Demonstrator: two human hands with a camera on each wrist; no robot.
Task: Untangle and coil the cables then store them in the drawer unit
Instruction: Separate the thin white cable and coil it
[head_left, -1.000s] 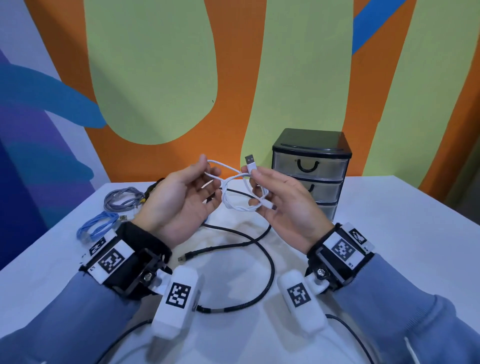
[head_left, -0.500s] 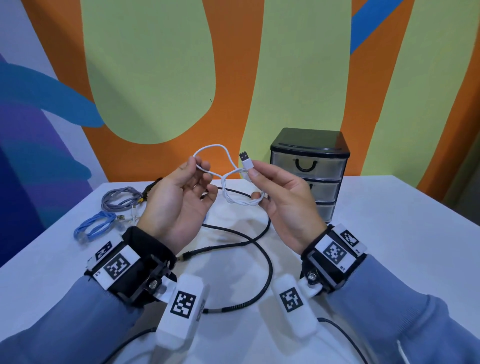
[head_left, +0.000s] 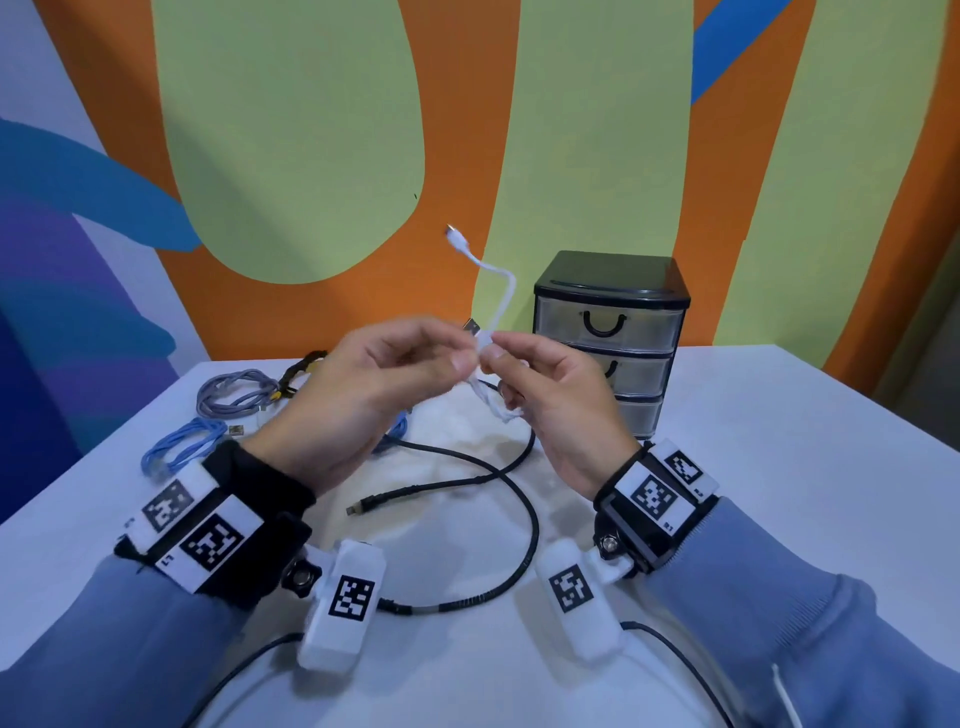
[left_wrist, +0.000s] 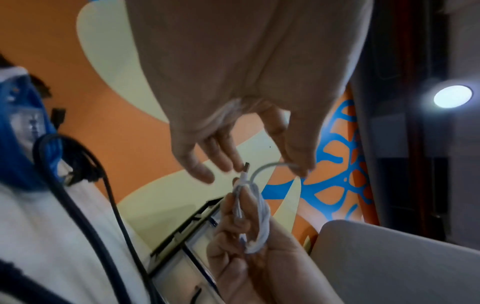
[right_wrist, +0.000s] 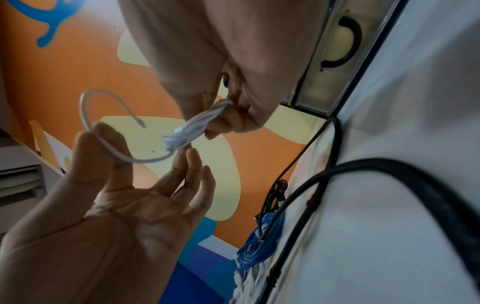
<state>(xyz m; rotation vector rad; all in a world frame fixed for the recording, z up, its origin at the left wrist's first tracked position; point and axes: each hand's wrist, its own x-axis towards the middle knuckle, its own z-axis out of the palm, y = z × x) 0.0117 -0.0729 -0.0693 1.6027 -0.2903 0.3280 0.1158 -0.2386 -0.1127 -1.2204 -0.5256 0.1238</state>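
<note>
My right hand (head_left: 493, 364) pinches a small bundle of the white cable (head_left: 506, 291) in front of the drawer unit (head_left: 613, 275). In the right wrist view the bundle (right_wrist: 192, 127) sticks out from between its thumb and fingers. My left hand (head_left: 452, 358) is right against it and holds the cable's loose tail at the thumb. The tail curves up, and its small plug (head_left: 456, 238) points up and left. A USB plug (head_left: 471, 326) shows just above the fingertips. All three drawers are shut.
A long black cable (head_left: 519, 499) snakes across the white table (head_left: 779, 493) under my hands. A coiled grey cable (head_left: 234, 395) and a coiled blue cable (head_left: 182, 447) lie at the left, with a yellow-black braided cable (head_left: 304, 366) behind them.
My hands have come together. The wide white loop between them is now a tight bundle in my right hand, and the loose tail has swung upward.
</note>
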